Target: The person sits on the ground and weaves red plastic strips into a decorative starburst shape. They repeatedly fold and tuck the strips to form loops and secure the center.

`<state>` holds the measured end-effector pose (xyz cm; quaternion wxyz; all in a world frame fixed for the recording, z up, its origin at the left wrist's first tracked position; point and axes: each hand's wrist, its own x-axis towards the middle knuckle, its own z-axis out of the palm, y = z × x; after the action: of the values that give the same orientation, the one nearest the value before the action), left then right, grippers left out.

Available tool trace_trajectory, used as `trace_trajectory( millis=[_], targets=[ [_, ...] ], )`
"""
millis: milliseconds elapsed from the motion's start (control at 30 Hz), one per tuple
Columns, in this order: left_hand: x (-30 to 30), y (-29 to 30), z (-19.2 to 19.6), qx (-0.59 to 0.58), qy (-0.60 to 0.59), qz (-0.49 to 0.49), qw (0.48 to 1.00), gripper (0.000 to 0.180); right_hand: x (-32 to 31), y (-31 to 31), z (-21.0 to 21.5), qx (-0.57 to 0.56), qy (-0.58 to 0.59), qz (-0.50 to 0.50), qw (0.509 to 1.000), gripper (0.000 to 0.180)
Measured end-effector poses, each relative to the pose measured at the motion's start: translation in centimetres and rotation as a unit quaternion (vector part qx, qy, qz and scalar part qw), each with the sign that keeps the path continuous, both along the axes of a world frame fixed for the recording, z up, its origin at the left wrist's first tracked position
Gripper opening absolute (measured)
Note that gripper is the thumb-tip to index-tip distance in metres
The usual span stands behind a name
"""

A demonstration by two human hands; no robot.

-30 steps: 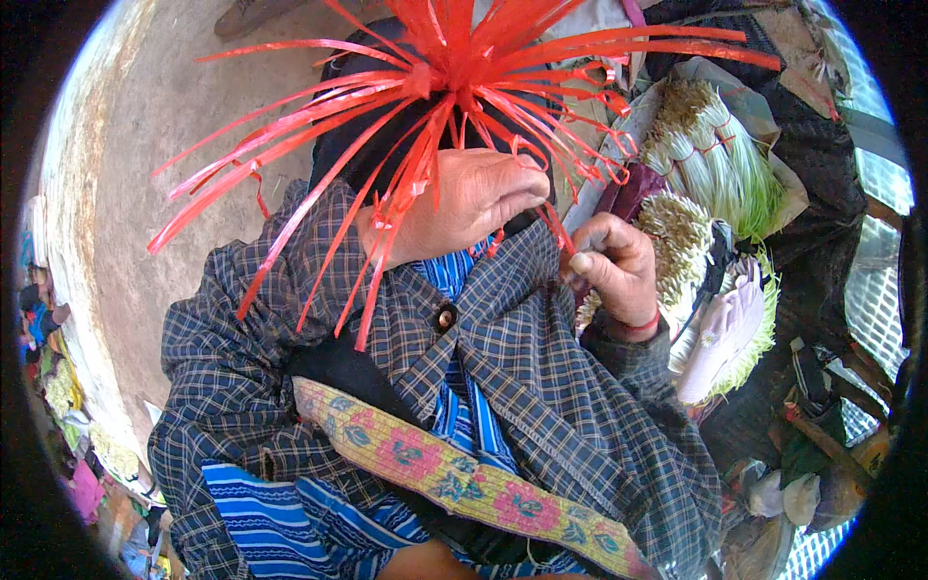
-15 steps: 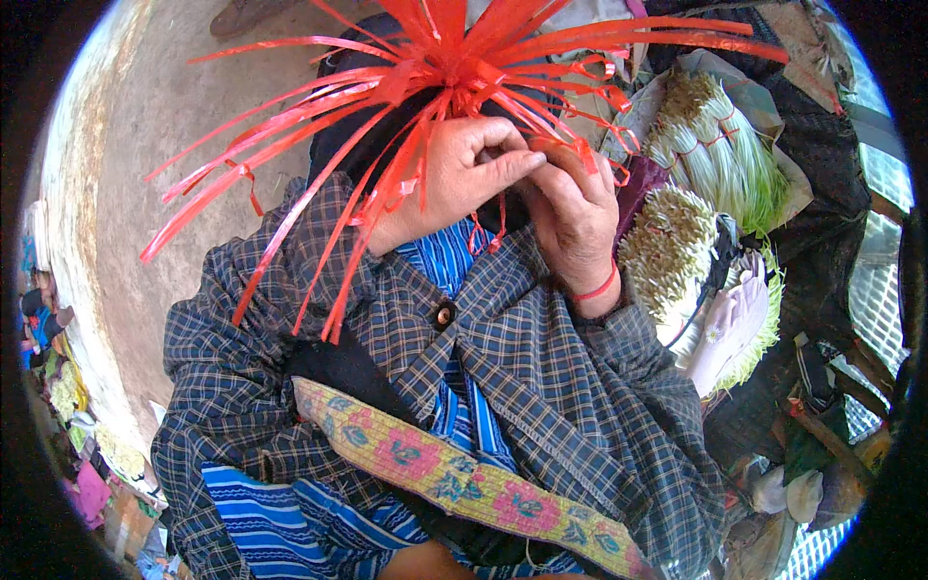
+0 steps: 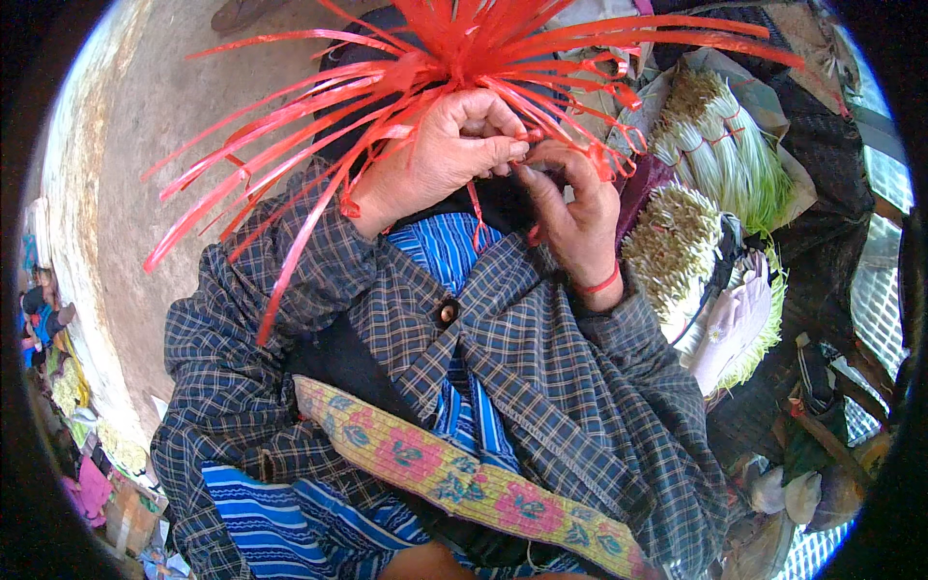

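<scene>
A large spray of shiny red plastic strips (image 3: 464,48) fans out above my hands. Several strips hang over the back of my left hand (image 3: 435,159), whose thumb and forefinger pinch a thin piece of red strip. Close beside its fingertips is my right hand (image 3: 580,208), wearing a red band at the wrist. Its thumb and forefinger are bent together around the same red strip, though the exact grip is partly hidden. Loose curled ends (image 3: 609,155) trail past the right knuckles, and a short red end dangles below between the hands.
To the right stand tied bundles of pale, green-tipped stalks (image 3: 720,145), with another bundle (image 3: 672,242) nearer. Beside it is a pale lilac cloth-like wrap (image 3: 730,304). A flowered band (image 3: 464,483) crosses my lap. Concrete ground (image 3: 164,126) lies left, with coloured goods at its far edge.
My left hand has risen slightly, and my right thumb has opened away from its fingers. Some red strips over the left sleeve have shifted upward and left.
</scene>
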<state>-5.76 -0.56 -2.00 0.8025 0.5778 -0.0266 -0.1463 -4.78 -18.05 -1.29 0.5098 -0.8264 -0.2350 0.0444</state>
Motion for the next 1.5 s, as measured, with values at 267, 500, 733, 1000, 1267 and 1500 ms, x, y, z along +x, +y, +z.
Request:
trace_trajectory(
  millis=[267, 500, 733, 1000, 1267, 1500],
  targets=[
    [0.0, 0.5, -0.1, 0.124, -0.046, -0.088, 0.987, 0.009, 0.2, -0.3, 0.0, 0.054, 0.094, -0.026, 0.994, 0.009],
    [-0.1, 0.4, 0.1, 0.170, -0.035, -0.059, 0.983, 0.006, 0.2, 0.0, 0.3, 0.121, 0.130, -0.017, 0.984, 0.012],
    [-0.2, 0.4, 0.5, 0.175, -0.065, -0.025, 0.982, 0.007, -0.1, 1.0, -0.3, 0.235, 0.214, -0.065, 0.946, 0.026],
    [-0.5, 1.0, 1.0, 0.276, -0.102, 0.006, 0.956, 0.010, 0.0, 1.4, -0.5, 0.316, 0.275, -0.079, 0.905, 0.032],
    [-0.7, 0.8, 0.7, 0.228, -0.134, 0.014, 0.964, 0.010, 0.1, 1.7, -0.7, 0.430, 0.431, -0.064, 0.791, 0.027],
    [-0.8, 0.6, 0.6, 0.216, -0.124, 0.013, 0.968, 0.011, -0.2, 2.3, -0.5, 0.410, 0.384, -0.087, 0.823, 0.024]
  ],
)
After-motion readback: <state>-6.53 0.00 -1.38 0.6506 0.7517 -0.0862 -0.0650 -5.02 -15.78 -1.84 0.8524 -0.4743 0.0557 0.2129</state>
